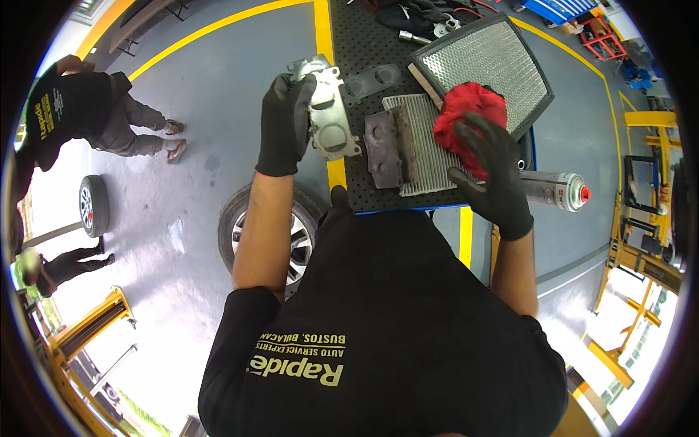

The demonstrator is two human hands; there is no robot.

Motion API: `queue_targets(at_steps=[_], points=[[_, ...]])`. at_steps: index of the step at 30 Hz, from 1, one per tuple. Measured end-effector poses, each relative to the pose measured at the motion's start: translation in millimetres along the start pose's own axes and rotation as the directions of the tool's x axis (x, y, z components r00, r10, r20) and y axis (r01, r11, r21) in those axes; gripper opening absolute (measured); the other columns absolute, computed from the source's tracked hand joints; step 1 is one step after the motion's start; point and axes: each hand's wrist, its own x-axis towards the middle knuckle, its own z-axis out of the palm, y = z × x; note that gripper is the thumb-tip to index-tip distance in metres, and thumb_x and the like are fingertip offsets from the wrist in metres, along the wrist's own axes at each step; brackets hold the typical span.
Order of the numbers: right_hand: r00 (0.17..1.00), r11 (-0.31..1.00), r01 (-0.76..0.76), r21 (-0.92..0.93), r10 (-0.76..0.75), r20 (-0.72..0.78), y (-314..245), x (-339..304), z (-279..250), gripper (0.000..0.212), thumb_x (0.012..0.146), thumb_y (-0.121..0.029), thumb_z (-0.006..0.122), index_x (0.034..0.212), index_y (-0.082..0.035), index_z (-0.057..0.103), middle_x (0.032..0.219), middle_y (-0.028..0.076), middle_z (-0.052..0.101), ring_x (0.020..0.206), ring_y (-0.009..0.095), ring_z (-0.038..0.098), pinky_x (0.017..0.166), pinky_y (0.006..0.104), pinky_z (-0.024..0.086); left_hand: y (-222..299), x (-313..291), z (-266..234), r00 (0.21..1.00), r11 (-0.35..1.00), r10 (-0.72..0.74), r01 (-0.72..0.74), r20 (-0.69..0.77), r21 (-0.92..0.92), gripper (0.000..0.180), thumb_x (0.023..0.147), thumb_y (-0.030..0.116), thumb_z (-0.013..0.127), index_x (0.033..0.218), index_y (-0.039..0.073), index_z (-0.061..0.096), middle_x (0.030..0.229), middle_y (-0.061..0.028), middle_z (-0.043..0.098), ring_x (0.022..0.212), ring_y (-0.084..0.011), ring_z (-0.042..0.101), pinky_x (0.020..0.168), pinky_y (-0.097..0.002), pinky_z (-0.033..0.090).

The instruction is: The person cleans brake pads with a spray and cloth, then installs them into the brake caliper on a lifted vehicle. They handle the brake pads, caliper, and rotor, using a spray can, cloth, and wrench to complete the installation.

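Note:
Black work gloves cover both hands. My left hand (282, 124) is closed around the edge of a shiny metal brake pad shim (332, 120), held up at the table's left edge. Over a bunched red cloth (459, 116), my right hand (499, 178) has its fingers and thumb spread; whether they press on the cloth I cannot tell. Dark brake pads (380, 149) lie between the hands, against a pleated grey filter (426, 156). Another flat shim (373, 82) rests on the table behind them. Beside my right wrist lies a spray can (550, 191) with a red nozzle.
A large framed air filter (495, 65) leans across the perforated black table (357, 47), with tools at the far end. A wheel (273, 226) is on the floor below my left forearm. Two people, one nearer (80, 105), are off to the left. Yellow lift equipment (648, 211) stands right.

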Motion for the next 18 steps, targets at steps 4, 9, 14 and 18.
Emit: queue_targets(at_steps=[4,9,14,18], points=[[0.980,0.919,-0.070,0.387,0.136,-0.148,-24.8,16.4,18.7,0.063,0.087,-0.011,0.080,0.146,-0.008,0.059,0.128,0.013,0.066,0.111,0.028,0.068,0.093,0.0371,0.055,4.1,-17.2,17.2,0.995,0.977,0.019,0.002,0.099,-0.213,0.030,0.111,0.015,0.046,0.125,-0.006,0.063,0.111,-0.0125,0.073,0.099,-0.0182,0.071,0.087,-0.0310,0.058],[0.904,0.610,-0.423,0.670,0.332,0.268,-73.0,39.2,68.4,0.061,0.092,-0.011,0.075,0.148,0.001,0.052,0.113,0.009,0.067,0.102,0.014,0.065,0.087,0.0322,0.056,23.6,-28.8,23.8,0.855,0.669,0.490,-0.493,0.168,0.556,0.030,0.112,0.014,0.044,0.120,-0.003,0.067,0.110,-0.0123,0.073,0.102,-0.0180,0.071,0.086,-0.0316,0.056],[0.817,0.372,-0.570,0.733,0.349,0.459,-65.7,42.2,74.6,0.055,0.095,-0.013,0.075,0.143,0.004,0.055,0.115,0.008,0.068,0.097,0.012,0.066,0.083,0.0270,0.056,17.9,-30.1,13.7,0.914,0.888,0.398,-0.405,0.076,0.216,0.023,0.105,0.011,0.053,0.116,-0.003,0.068,0.099,-0.0174,0.069,0.084,-0.0304,0.069,0.075,-0.0363,0.056],[0.758,-0.007,-0.604,0.797,0.304,0.577,-57.0,36.0,78.5,0.051,0.093,-0.013,0.076,0.138,0.003,0.059,0.100,0.002,0.066,0.094,0.008,0.062,0.084,0.0274,0.053,6.8,-36.3,8.4,0.987,0.988,0.146,-0.149,0.069,0.042,0.029,0.112,0.017,0.048,0.113,-0.005,0.068,0.093,-0.0098,0.070,0.076,-0.0139,0.068,0.062,-0.0303,0.056]])
